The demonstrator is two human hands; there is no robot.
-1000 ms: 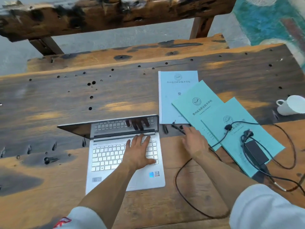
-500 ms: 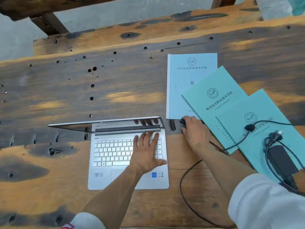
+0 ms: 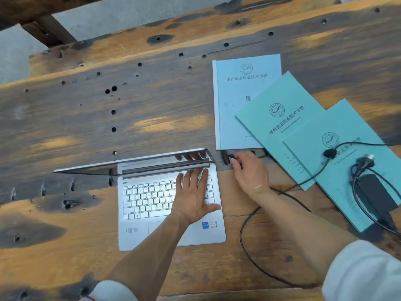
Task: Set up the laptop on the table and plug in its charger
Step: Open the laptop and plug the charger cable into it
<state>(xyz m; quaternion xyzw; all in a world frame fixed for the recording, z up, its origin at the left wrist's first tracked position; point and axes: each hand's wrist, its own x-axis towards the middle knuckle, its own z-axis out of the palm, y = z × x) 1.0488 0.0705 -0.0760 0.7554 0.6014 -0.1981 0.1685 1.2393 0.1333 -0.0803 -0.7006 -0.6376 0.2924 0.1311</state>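
plug tip (image 3: 231, 157) — hidden by right hand (image 3: 249, 172) fingers

Three booklets lay fanned and overlapping on the right: a pale blue booklet (image 3: 243, 101) farthest back, a teal booklet (image 3: 280, 127) tilted across its near corner, and a second teal booklet (image 3: 338, 170) lapping over that one. Each cover bore a round emblem and printed Chinese characters. Beyond them ran a worn wooden bench (image 3: 152, 29).

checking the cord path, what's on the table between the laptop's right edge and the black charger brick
In the head view: the right hand pinching the charger plug, bare wood crossed by the black cable, then the lower teal booklet under the charger brick.
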